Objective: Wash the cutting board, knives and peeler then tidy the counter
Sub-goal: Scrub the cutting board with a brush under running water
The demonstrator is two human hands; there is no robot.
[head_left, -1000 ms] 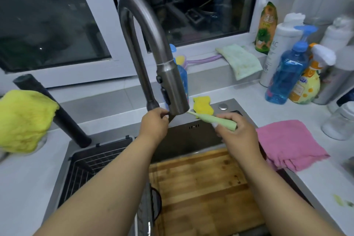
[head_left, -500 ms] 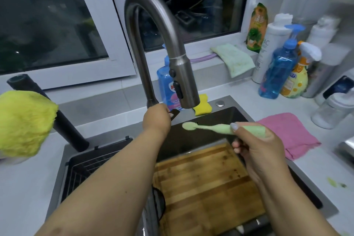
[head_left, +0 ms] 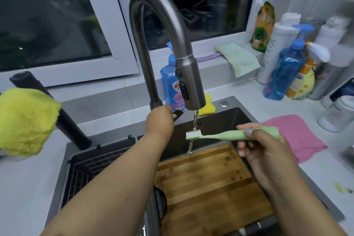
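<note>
- In the sink (head_left: 237, 113), filling its right-hand part from the near edge up past the middle, lies the wooden cutting board (head_left: 208, 184), flat or nearly so; brown marks still speckle its right side, so I judge it not yet scrubbed
- A thin stream of water (head_left: 195, 120) falls from the faucet (head_left: 162, 30) onto the board's far edge
- The right hand (head_left: 268, 151) is closed round the handle of a pale green brush (head_left: 229, 135), held level with its white bristles up and right in the stream
- The left hand (head_left: 160, 120) is curled on the dark faucet lever at the sink's back rim, near the spout's base
- No knives or peeler can be made out; whether they are washed I cannot tell
- A wire rack (head_left: 92, 168) sits in the sink's left part
- On the counter along the sink's right edge a pink cloth (head_left: 298, 136) lies crumpled, and green scraps (head_left: 342, 188) sit nearer the front, so the tidying looks still to come
- Washing seems barely begun: brush being wetted, board waiting
</note>
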